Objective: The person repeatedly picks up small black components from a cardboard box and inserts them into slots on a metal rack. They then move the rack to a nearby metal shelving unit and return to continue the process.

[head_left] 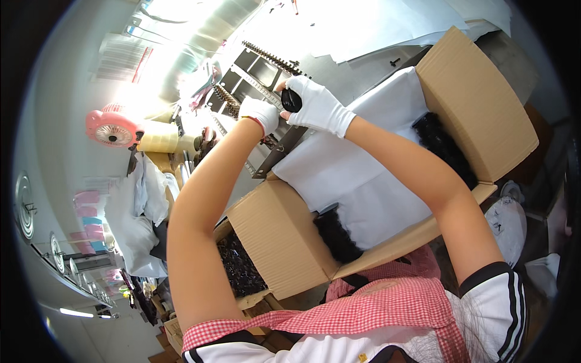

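Note:
White gloves that leave some fingertips bare cover both my hands. My right hand (319,107) is closed round a shiny black rounded bundle (292,100), thumb and fingers curled about its sides. Close beside it, my left hand (260,114) is curled in, a red band at its wrist; its fingers face away and what they hold is hidden. Both hands are over a metal rack (264,71) with rows of coiled springs. Just nearer is an open cardboard box (281,233) lined with white paper (375,181). Black fuzzy bundles (336,235) lie at its near left and far right ends (445,148).
A second box holding dark loose bits (239,263) is under the left flap. The right flap (478,103) stands up. A pink fan (112,129) and a yellow spool (158,137) are at left. White sheets (375,24) cover the far table.

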A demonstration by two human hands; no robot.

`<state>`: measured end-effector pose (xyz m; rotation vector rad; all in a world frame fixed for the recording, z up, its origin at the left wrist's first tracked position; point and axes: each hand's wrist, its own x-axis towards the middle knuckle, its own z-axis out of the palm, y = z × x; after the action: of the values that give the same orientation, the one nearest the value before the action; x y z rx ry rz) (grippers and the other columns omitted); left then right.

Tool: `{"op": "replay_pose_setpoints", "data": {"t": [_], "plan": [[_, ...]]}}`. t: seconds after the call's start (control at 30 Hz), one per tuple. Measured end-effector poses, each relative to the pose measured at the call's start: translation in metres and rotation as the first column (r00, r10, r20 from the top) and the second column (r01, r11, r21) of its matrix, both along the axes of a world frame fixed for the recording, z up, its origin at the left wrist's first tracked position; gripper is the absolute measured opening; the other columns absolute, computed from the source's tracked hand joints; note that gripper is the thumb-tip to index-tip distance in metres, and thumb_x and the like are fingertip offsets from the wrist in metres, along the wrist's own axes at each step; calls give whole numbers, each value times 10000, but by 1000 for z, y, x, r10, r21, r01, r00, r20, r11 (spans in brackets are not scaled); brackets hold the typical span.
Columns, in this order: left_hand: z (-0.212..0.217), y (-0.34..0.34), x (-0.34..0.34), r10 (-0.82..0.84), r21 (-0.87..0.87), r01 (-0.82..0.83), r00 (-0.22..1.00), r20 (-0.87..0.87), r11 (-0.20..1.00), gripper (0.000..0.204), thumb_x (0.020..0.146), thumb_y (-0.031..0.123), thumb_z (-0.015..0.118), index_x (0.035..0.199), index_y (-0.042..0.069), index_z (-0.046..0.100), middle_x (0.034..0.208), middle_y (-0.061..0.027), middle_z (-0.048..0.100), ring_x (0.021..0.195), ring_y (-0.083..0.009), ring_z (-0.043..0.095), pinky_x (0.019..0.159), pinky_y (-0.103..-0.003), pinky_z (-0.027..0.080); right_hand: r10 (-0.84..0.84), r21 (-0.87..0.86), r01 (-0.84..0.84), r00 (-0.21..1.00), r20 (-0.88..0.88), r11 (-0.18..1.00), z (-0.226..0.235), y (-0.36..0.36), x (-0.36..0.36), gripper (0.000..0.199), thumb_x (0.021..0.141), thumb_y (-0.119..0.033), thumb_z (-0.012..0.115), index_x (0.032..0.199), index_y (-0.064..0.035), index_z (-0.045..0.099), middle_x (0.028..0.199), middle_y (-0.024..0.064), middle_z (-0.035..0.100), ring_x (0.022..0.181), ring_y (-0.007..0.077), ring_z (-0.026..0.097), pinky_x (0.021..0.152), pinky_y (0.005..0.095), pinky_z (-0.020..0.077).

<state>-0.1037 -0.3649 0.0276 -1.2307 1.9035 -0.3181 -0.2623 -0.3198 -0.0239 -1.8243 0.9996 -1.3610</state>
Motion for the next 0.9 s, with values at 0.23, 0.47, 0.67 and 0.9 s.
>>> {"op": "replay_pose_setpoints", "data": {"t": [0.23, 0.47, 0.67, 0.9], "plan": [[82, 73, 2, 413, 389, -148, 442, -797, 909, 303, 960, 208, 438, 1025, -34, 609, 883, -179, 632, 889, -253, 646, 832, -352, 523, -22, -313, 40, 998, 62, 949, 18, 54, -20, 538, 695, -129, 827, 1164, -105, 566, 1210, 93, 575, 1143, 288, 571, 975, 375, 492], [21, 166, -12, 398, 391, 76, -103, -912, 917, 343, 961, 183, 576, 1279, 71, 514, 1255, -91, 529, 1127, -226, 544, 920, -345, 505, -14, -433, -98, 969, -247, 896, 19, 112, -19, 742, 587, -268, 885, 1216, -89, 534, 1169, 77, 601, 1066, 264, 611, 995, 390, 470], [-14, 186, -2, 828, 870, 12, -315, -464, 492, 424, 899, 201, 643, 1274, 84, 485, 1142, -88, 606, 981, -161, 599, 870, -371, 537, 261, -78, -308, 894, -363, 948, -8, 135, -50, 914, 682, -351, 875, 1403, 17, 452, 1359, 216, 540, 1306, 358, 483, 1100, 411, 388], [-70, 189, 6, 650, 663, -135, 411, -639, 737, 326, 850, 289, 662, 1078, 56, 659, 949, -182, 700, 910, -321, 657, 851, -375, 504, 458, 875, -232, 889, 14, 424, -63, 173, -53, 505, 908, -36, 492, 1405, 28, 435, 1364, 179, 556, 1295, 282, 520, 1102, 364, 392]]}}
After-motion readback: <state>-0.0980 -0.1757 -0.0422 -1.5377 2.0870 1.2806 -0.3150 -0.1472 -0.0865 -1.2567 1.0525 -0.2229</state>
